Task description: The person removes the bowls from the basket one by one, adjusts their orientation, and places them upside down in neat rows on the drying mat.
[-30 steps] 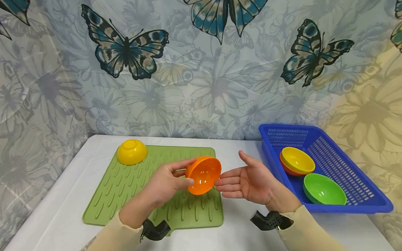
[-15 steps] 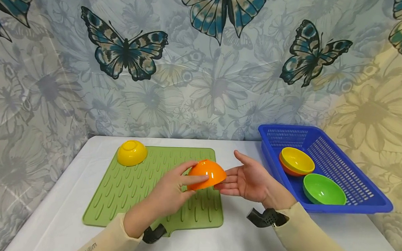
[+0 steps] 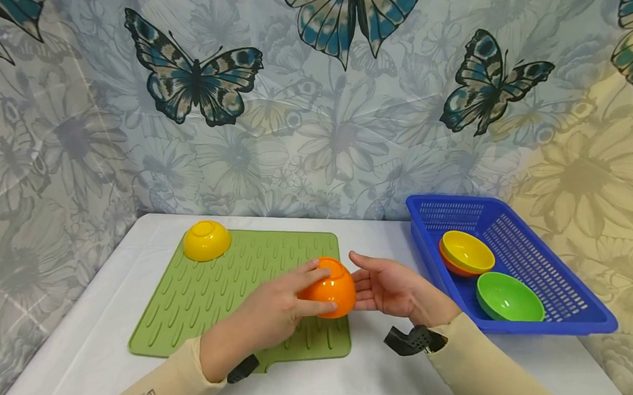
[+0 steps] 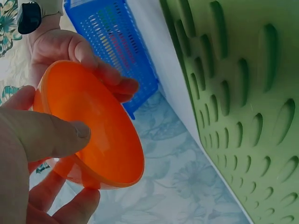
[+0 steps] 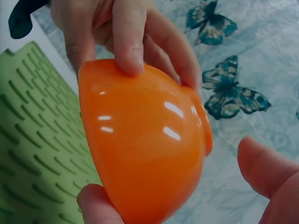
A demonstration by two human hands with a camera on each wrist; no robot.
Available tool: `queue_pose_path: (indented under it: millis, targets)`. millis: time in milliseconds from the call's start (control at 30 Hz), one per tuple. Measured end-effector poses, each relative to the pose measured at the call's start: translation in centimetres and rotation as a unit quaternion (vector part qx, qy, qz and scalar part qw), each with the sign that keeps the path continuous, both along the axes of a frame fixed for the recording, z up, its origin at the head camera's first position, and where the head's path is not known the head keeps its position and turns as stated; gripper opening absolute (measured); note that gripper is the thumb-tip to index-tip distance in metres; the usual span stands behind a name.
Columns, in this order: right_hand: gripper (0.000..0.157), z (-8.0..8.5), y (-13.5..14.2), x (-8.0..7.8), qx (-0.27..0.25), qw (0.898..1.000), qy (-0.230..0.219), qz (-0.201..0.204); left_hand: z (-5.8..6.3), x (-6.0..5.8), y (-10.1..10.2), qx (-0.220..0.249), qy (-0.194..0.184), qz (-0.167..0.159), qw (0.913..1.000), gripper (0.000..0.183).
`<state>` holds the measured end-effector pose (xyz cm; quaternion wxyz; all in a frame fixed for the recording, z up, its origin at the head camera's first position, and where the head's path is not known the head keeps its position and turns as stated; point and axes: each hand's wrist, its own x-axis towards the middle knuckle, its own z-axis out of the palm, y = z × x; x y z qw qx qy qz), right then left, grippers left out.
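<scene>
An orange bowl is held in the air over the right part of the green drying mat, its foot ring tipped up and away. My left hand grips it from the left; in the left wrist view the thumb lies inside the bowl and the fingers are on its outside. My right hand is at the bowl's right side, palm turned toward it, thumb raised apart. In the right wrist view, a fingertip of that hand is right at the bowl's rim.
An upside-down yellow bowl sits on the mat's far left corner. At the right stands a blue basket with a yellow bowl nested in an orange one and a green bowl. A patterned cloth hangs behind the white table.
My left hand has turned the orange bowl from inside facing me to outside and base facing up. My right hand has shifted slightly left, staying beside it.
</scene>
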<state>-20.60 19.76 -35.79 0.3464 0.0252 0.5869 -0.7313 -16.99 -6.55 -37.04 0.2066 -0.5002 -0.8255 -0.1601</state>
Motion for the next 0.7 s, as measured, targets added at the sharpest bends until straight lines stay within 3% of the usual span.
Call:
queue_pose_path:
  millis: [333,500,567,633,667,700]
  targets:
    - [0.05,-0.12,-0.64,0.03,0.045,0.999,0.025,0.001,0.01,-0.14,-0.01,-0.03,0.045,-0.02,0.9983,0.065]
    - [0.048,-0.21,-0.81,-0.01,0.059,0.998,0.035,-0.004,0.07,-0.3,0.05,-0.037,0.035,-0.029,0.9983,0.068]
    - [0.048,-0.26,-0.84,-0.01,0.063,0.997,0.047,-0.008,0.12,-0.32,0.09,-0.028,0.002,-0.027,0.9993,0.063]
    - [0.048,-0.24,-0.86,0.0,0.068,0.996,0.059,-0.014,0.39,-0.12,0.13,-0.005,-0.089,-0.005,0.996,0.062]
    - [0.048,-0.19,-0.87,0.0,0.07,0.995,0.064,-0.018,0.55,-0.05,0.16,0.016,-0.148,0.014,0.9887,0.063]
    - [0.048,-0.12,-0.88,0.01,0.073,0.995,0.069,-0.024,0.71,-0.04,0.17,0.049,-0.221,0.032,0.9735,0.067]
